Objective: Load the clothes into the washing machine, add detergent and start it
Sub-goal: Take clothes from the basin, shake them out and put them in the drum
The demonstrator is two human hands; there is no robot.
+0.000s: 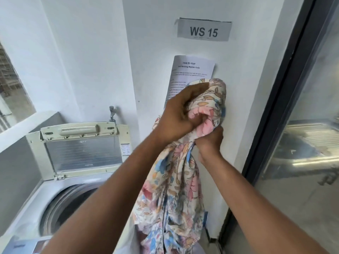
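A floral cloth (170, 195) in cream, pink and blue hangs in a long bunch in front of the white wall, to the right of the washing machine. My left hand (176, 114) grips its bunched top. My right hand (209, 142) grips it just below, on the right side. The top-loading washing machine (33, 198) stands at lower left with its lid (80, 151) folded up against the wall. Its dark drum (67, 204) is open, partly hidden by my left forearm. No detergent is visible.
A tap (112, 112) sticks out of the wall behind the machine. A "WS 15" label (203, 30) and a printed task sheet (190, 74) hang on the wall. A dark-framed glass door (302, 125) runs down the right side. A window ledge (23, 125) is at left.
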